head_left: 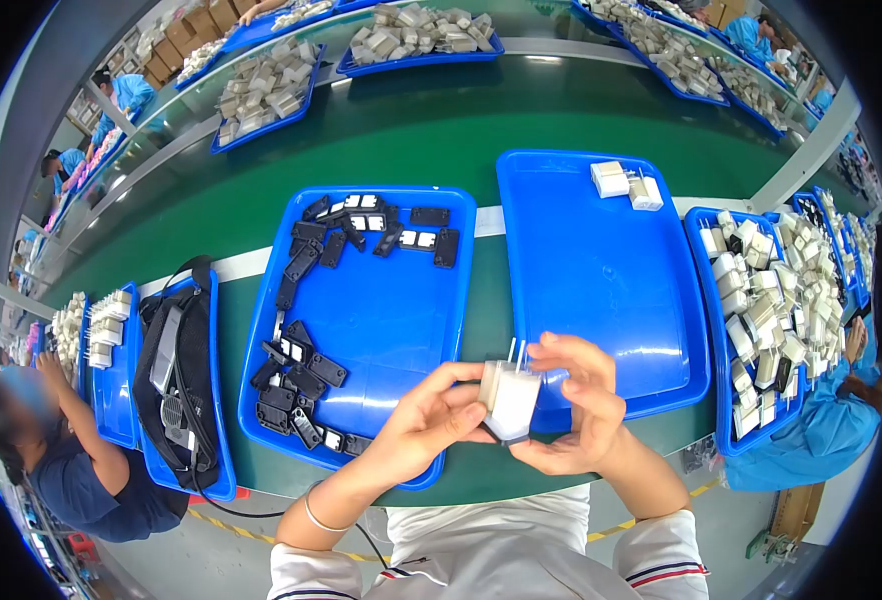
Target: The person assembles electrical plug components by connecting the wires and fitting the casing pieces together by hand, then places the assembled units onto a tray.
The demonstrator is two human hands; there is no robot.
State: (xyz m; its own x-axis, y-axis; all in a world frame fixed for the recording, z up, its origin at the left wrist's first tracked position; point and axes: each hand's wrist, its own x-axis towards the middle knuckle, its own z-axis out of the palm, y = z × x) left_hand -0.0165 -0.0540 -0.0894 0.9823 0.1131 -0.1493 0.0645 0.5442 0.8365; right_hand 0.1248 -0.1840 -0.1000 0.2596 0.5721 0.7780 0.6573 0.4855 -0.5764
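Observation:
A white plug-in charger [513, 402] with two metal prongs is held up over the front of the bench. Its lower end has a dark edge. My left hand [429, 415] is closed on its left side, thumb in front. My right hand [583, 410] is around its right side with fingers curved and apart; the thumb side lies close to the lower edge, and I cannot tell how firmly it touches. Beneath the left hand is a blue tray [391, 330] of black covers [306, 380], some with white inserts. The right hand is over another blue tray [601, 290] carrying two white chargers [626, 186].
Far right, a blue tray [726, 430] is heaped with white housings [761, 300]. A black bag [186, 380] lies in a tray at left, with a cable running down. More full trays [421, 35] stand across the green bench [401, 120]. People [81, 450] sit on both sides.

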